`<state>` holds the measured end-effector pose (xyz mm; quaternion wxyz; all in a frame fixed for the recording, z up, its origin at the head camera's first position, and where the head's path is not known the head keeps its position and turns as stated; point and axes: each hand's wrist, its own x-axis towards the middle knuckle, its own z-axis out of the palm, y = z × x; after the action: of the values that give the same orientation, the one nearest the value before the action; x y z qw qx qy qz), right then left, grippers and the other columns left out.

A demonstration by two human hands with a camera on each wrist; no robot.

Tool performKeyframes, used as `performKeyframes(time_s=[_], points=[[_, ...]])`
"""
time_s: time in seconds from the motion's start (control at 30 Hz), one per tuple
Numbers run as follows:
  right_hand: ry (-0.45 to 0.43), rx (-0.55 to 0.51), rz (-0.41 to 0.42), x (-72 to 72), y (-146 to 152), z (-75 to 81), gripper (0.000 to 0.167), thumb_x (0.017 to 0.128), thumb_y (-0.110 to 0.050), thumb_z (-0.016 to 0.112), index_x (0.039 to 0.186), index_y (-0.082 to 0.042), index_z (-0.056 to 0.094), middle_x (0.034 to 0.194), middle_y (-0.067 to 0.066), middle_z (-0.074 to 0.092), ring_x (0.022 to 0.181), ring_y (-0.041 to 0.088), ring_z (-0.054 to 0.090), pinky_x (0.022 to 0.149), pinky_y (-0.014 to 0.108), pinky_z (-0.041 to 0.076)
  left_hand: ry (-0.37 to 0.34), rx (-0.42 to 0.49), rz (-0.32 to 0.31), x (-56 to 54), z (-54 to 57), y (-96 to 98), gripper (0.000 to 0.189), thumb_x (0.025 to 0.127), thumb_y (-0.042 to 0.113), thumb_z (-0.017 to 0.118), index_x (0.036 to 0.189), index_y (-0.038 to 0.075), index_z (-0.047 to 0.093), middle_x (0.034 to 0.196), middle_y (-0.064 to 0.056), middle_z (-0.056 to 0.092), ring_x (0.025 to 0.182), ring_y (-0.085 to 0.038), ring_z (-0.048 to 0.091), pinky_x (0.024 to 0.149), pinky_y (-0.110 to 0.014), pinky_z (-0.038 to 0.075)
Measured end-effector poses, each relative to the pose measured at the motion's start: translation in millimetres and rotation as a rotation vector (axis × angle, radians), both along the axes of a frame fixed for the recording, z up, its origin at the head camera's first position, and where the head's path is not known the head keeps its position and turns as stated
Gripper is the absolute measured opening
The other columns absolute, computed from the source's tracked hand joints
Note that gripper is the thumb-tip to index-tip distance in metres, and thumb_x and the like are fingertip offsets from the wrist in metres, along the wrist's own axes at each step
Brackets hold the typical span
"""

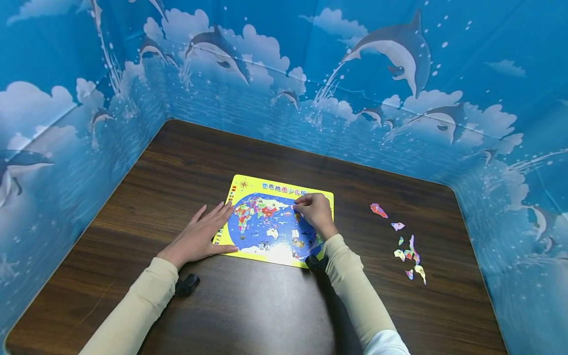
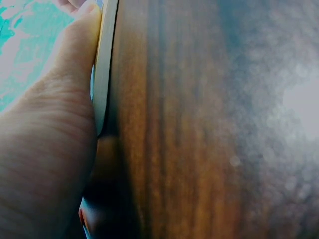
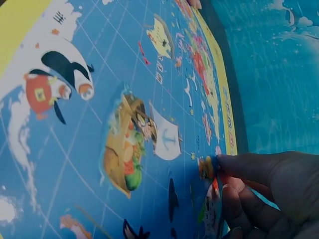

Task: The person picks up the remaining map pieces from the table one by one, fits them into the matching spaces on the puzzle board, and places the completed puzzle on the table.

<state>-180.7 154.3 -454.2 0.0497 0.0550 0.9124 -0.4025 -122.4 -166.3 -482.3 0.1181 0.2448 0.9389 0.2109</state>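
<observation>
Closest are the two pale sleeves [image 1: 135,305], stretched over the dark wooden table [image 1: 248,301]. Near the table's middle lies the map board [image 1: 253,183], flat; it looks light and stiff, and its glossy face is probably slippery, so the rim is the place to steady it. The left hand [image 1: 201,239] rests there at the left edge, fingers straight, thumb wide along the lower border. The right hand [image 1: 315,209] is over the map's upper right, thumb and fingertips drawn narrow; I cannot tell whether a piece sits between them. Loose puzzle pieces [image 1: 379,210] lie right of the board, apart from it. They look thin and very light: best pinched by opposite edges, the long purple piece [image 1: 412,245] at its middle, lest it bend, the little green piece [image 1: 401,241] with fingertips only.
</observation>
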Motion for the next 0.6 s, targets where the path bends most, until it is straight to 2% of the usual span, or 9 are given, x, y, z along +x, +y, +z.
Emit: performKeyframes(time_s=[0.2, 0.37, 0.47, 0.6], points=[[0.084, -0.022, -0.064, 1.1, 11.4, 1.7, 0.012, 0.092, -0.011, 0.078, 0.100, -0.002, 0.080, 0.088, 0.009, 0.075, 0.081, 0.022, 0.069, 0.072, 0.033, 0.055, -0.006, 0.006, 0.003, -0.3, 0.5, 1.4, 0.114, 0.085, 0.074, 0.067, 0.166, 0.008, 0.021, 0.172, -0.010, 0.016, 0.159, -0.032, 0.011, 0.127, -0.057, -0.001], [0.169, -0.023, -0.184, 0.1, 52.0, 3.3, 0.014, 0.093, -0.009, 0.076, 0.104, -0.001, 0.079, 0.092, 0.014, 0.075, 0.084, 0.027, 0.069, 0.068, 0.033, 0.052, -0.008, 0.003, 0.008, 0.1, 1.1, 1.0, 0.115, 0.085, 0.076, 0.066, 0.166, 0.009, 0.020, 0.172, -0.010, 0.016, 0.159, -0.032, 0.011, 0.127, -0.057, 0.000], [0.218, 0.072, -0.233, 3.1, 89.2, 1.0, 0.016, 0.095, -0.008, 0.073, 0.108, 0.001, 0.078, 0.098, 0.018, 0.075, 0.089, 0.032, 0.069, 0.074, 0.041, 0.055, -0.011, 0.006, 0.010, 0.4, 2.2, 0.7, 0.115, 0.085, 0.075, 0.067, 0.166, 0.009, 0.020, 0.172, -0.010, 0.016, 0.159, -0.032, 0.011, 0.127, -0.057, -0.001], [0.231, 0.279, -0.273, 12.2, 141.5, -5.4, 0.025, 0.096, -0.010, 0.072, 0.115, 0.005, 0.073, 0.109, 0.027, 0.070, 0.104, 0.043, 0.066, 0.089, 0.057, 0.052, -0.014, 0.011, 0.008, 0.4, 3.7, 1.2, 0.115, 0.085, 0.074, 0.068, 0.166, 0.009, 0.020, 0.172, -0.010, 0.017, 0.159, -0.032, 0.012, 0.127, -0.057, 0.000]])
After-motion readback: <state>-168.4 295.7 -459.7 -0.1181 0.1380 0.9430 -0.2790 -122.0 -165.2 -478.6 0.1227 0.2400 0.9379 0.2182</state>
